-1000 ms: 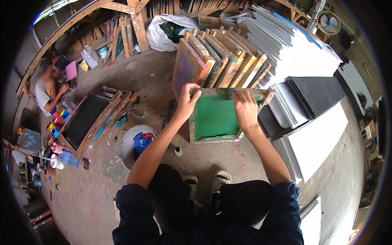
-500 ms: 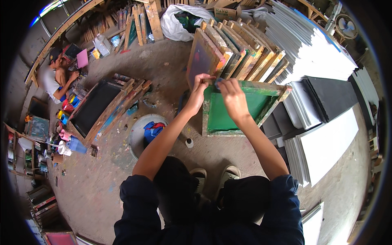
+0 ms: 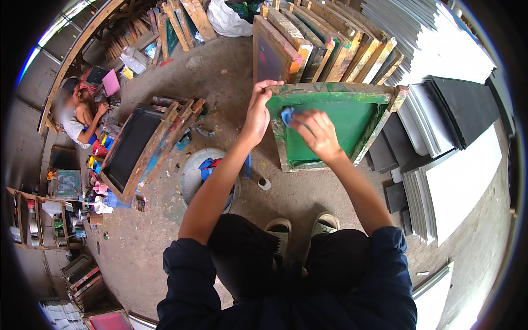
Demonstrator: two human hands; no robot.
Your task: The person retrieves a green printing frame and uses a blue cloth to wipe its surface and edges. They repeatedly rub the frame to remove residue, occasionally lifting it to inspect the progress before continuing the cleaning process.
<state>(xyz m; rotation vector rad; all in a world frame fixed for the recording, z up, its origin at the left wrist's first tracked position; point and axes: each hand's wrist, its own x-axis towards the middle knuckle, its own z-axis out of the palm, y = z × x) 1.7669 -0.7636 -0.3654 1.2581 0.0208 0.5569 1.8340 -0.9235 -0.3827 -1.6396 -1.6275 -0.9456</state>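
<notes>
A wooden-framed printing screen (image 3: pixel 352 132) with green mesh stands tilted on the floor in front of me. My left hand (image 3: pixel 257 113) grips the upper left corner of its frame, fingers over the top edge. Against the mesh near the left side, my right hand (image 3: pixel 318 132) pinches a small blue cloth (image 3: pixel 286 116); the fingers are slightly blurred. Just behind the screen leans a row of other wooden frames (image 3: pixel 279 52), stained with paint.
A round grey tub (image 3: pixel 191 179) with blue and red cloths sits left of my legs, a small white bottle (image 3: pixel 264 183) beside it. Stacked white sheets (image 3: pixel 467 181) lie right. Dark-meshed screens (image 3: pixel 131 144) lean at left, near a seated person (image 3: pixel 74 118) and paint containers.
My right hand has moved the blue cloth down from the top edge of the frame onto the green mesh. The left hand keeps the corner. The view has shifted slightly.
</notes>
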